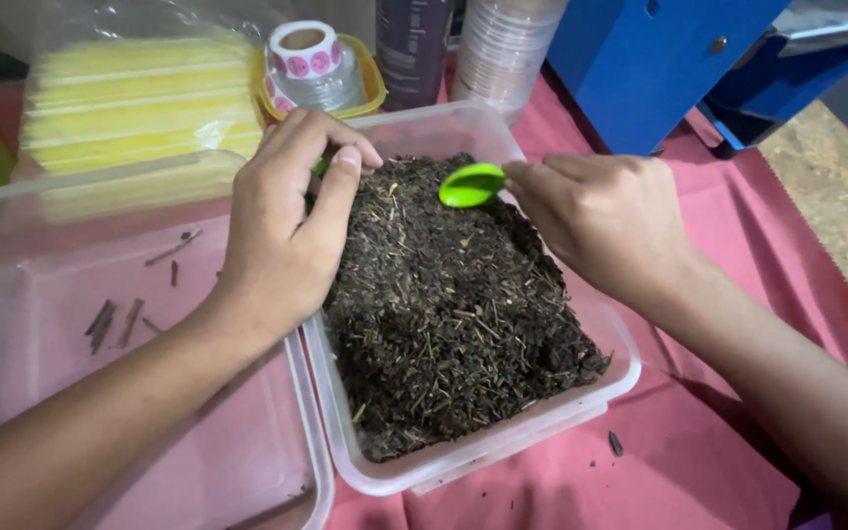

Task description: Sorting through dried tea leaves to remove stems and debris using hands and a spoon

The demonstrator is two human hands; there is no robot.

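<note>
Right hand (pixel 606 221) pinches the handle of a small green scoop (pixel 472 185) betw. thumb and fingertips, closed tight on it; scoop bowl sits just above the far part of the dried-leaf heap, tilted, nothing visible in it; left hand (pixel 282 231) is curled narrow, thumb and forefinger closed on a small green bit (pixel 319 168) at the far-left edge of the heap, mostly hidden by the fingers, so can't tell what it is; heel of that hand lies over the left rim of the tub.

Dark dried leaves and stems (pixel 449 304) fill a clear plastic tub (pixel 503 447) nearly to the rim, piled higher toward the middle; tub stands on a pink cloth (pixel 738 206), w/ one stray dark crumb on the cloth just near its front-right corner; second clear tub (pixel 301 491) touches it on the left, holding only a few loose brown stem bits (pixel 115 319).

Behind the left hand: stack of yellow sheets in clear wrap (pixel 130 98); beside that a roll of round pink stickers (pixel 304 51) sitting in a small yellow-rimmed container (pixel 373 83); further right a stack of clear lids or cups (pixel 503 49), blurred; blue cabinet (pixel 640 69) at far right, well apart from the tub.
</note>
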